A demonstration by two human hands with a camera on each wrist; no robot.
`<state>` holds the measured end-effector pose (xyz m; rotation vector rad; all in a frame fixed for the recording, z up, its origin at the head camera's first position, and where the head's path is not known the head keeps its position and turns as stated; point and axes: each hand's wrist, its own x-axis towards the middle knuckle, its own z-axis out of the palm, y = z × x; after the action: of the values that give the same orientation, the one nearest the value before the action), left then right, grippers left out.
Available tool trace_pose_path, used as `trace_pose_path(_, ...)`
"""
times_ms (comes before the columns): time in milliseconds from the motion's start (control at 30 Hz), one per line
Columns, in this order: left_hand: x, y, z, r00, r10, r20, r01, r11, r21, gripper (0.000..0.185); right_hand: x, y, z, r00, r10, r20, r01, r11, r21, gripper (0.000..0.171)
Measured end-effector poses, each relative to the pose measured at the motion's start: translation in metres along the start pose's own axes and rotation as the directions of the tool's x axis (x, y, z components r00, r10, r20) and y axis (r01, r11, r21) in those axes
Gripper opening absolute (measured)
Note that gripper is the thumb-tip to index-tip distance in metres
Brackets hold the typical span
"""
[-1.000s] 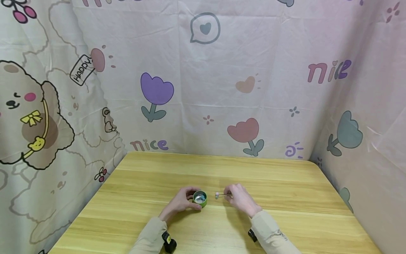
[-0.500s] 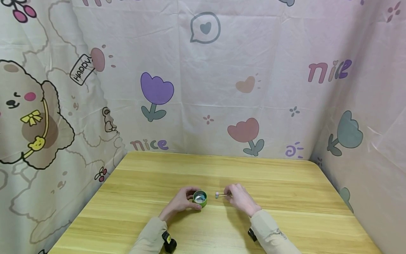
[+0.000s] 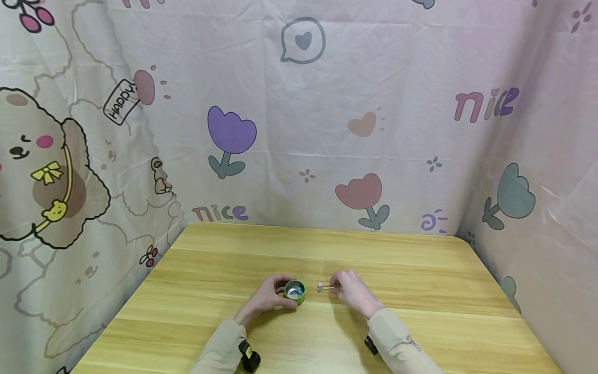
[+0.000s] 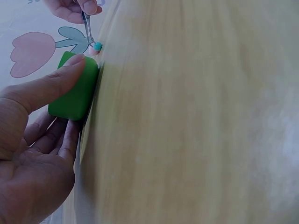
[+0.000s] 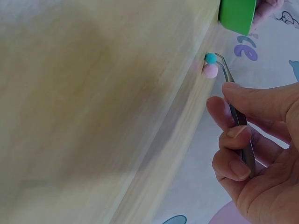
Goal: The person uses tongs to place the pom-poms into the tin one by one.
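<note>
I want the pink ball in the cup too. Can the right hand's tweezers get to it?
Probably yes. The right hand holds the tweezers, their tip at the teal ball, and the pink ball sits right beside it with nothing between. The cup is apart.

The small round tin [image 3: 294,292] is bright green outside, with a shiny silver inside. The tweezers [image 5: 239,122] are plain grey metal. At their tips sit two tiny beads: one teal [image 5: 210,58], one pale pink [image 5: 210,71]. The worktop [image 3: 420,270] is light yellow wood with darker grain streaks. The backdrop cloth [image 3: 374,78] is pale pinkish cream, printed with purple, pink and grey-blue tulips, a heart speech bubble, the word "nice" in pink and purple letters, and a cream cartoon dog with a yellow bow. Both sleeves [image 3: 402,345] are beige.
</note>
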<state>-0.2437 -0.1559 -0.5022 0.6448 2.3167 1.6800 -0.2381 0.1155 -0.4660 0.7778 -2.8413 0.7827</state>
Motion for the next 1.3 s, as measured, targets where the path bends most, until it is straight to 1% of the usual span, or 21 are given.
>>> trace_pose_path(400, 0.0000, 0.0003, 0.0005, 1.000, -0.002, -0.003, 0.002, 1.000, -0.002, 0.062, 0.0002, 0.0005, 0.0005, 1.000, 0.005, 0.000, -0.005, 1.000, -0.009, 0.008)
trace_pose_path(633, -0.0003, 0.0005, 0.0010, 1.000, -0.004, -0.005, 0.004, 1.000, -0.006, 0.061, 0.0009, 0.0027, 0.0016, 1.000, -0.009, -0.014, 0.008, 1.000, -0.020, 0.007)
trace_pose_path(967, 0.0009, -0.0017, 0.0010, 1.000, -0.001, -0.004, 0.001, 1.000, -0.003, 0.061, 0.0003, 0.0024, 0.0013, 1.000, 0.002, -0.008, -0.002, 1.000, -0.013, 0.006)
trace_pose_path(1300, 0.0005, -0.0006, 0.0006, 1.000, -0.006, -0.002, 0.006, 1.000, -0.009, 0.062, 0.0001, 0.0019, 0.0003, 1.000, -0.006, -0.011, 0.006, 1.000, -0.001, 0.006)
